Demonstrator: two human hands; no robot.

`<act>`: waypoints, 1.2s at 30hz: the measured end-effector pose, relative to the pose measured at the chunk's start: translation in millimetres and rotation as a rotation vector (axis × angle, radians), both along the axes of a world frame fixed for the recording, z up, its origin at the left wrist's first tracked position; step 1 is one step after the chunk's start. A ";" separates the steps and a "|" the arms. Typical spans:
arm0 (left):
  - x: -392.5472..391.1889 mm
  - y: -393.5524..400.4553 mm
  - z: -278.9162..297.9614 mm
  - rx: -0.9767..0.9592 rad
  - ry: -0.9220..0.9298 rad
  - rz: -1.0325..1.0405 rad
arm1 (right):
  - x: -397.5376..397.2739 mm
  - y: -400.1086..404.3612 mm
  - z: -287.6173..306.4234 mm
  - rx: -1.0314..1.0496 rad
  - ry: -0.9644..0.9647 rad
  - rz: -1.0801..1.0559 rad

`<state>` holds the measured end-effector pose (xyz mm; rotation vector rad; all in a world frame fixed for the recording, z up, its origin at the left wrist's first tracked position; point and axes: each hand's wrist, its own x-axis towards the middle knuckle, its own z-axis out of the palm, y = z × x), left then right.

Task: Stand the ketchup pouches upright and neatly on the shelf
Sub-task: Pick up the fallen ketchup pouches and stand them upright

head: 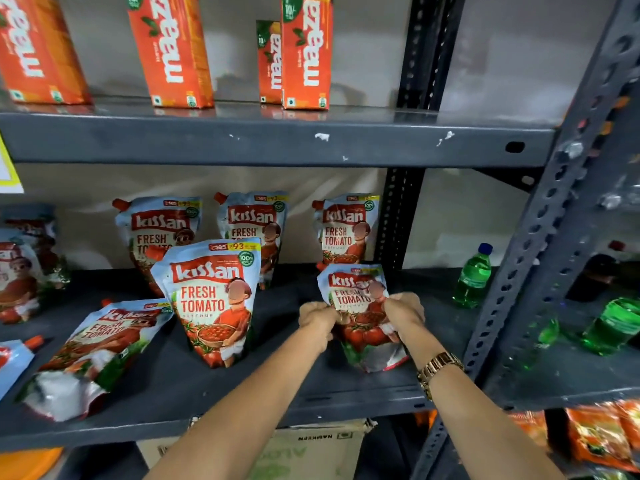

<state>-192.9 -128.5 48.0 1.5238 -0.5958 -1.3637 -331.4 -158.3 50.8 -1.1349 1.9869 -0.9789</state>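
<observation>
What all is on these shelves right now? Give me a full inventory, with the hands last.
Standing ketchup pouches: four clearly seen, red and pale blue, three in the back row and one in front, middle shelf.
Held ketchup pouch: one, front right of the middle shelf.
Lying ketchup pouch: one, flat at front left; more partly cut off at the left edge.
Juice cartons: four, orange, upper shelf.
Green bottle: one, blue cap, right end of the middle shelf.
Shelf: dark grey metal.
Cardboard box: one, below.
Left hand: grip on the held pouch's left side.
Right hand: grip on its right side, gold watch on the wrist.
</observation>
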 end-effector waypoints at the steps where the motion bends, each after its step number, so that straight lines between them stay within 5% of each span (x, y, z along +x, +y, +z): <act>1: -2.8 -1.6 3.8 -0.041 -0.010 -0.003 | -1.1 0.8 1.7 -0.037 -0.009 -0.023; 8: -29.3 -6.9 11.1 -0.319 -0.234 0.019 | -9.4 15.4 -0.6 -0.408 -0.122 -0.211; 19: -34.4 5.6 11.0 -0.371 -0.332 -0.123 | -9.8 38.5 -13.9 -0.560 0.029 -0.349; 29: 22.1 15.7 41.1 -0.501 -0.351 0.115 | 34.1 52.0 -8.8 -0.752 0.286 -0.039; 36: 77.5 43.4 49.7 -0.638 -0.473 0.365 | 84.6 58.2 -12.8 -0.877 0.213 0.165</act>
